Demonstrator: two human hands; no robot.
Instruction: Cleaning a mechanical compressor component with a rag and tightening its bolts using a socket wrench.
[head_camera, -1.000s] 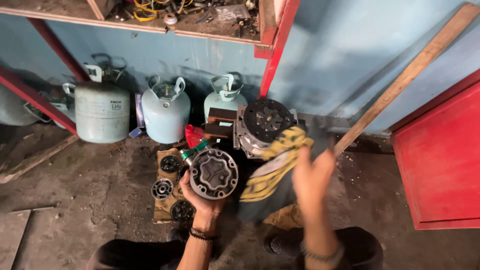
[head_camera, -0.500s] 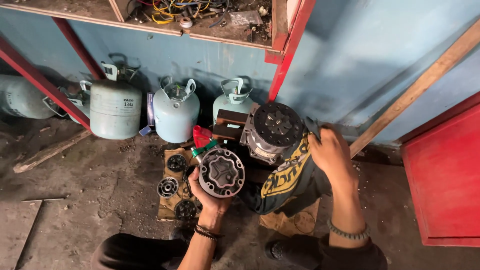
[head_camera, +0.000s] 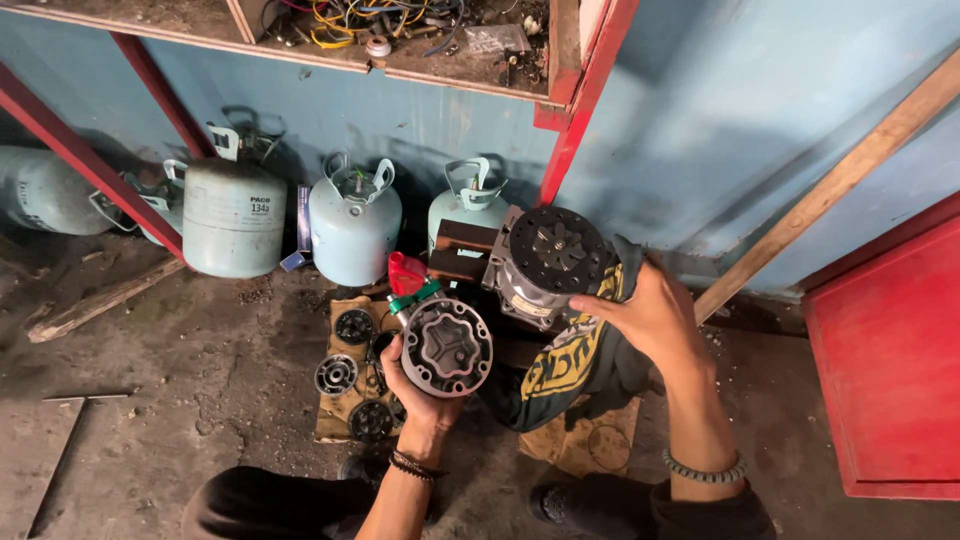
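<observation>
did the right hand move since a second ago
Yes. The right hand was raised clear in front of the cloth; it has moved up toward the blue wall and rests on the cloth-wrapped compressor.

Left hand (head_camera: 420, 385): palm up, fingers curled upward in a closed grasp; forearm rises from below, dark band at wrist. Right hand (head_camera: 650, 320): fingers spread flat, pressing down, pointing left; forearm extends from lower right, beaded bracelet at wrist.
</observation>
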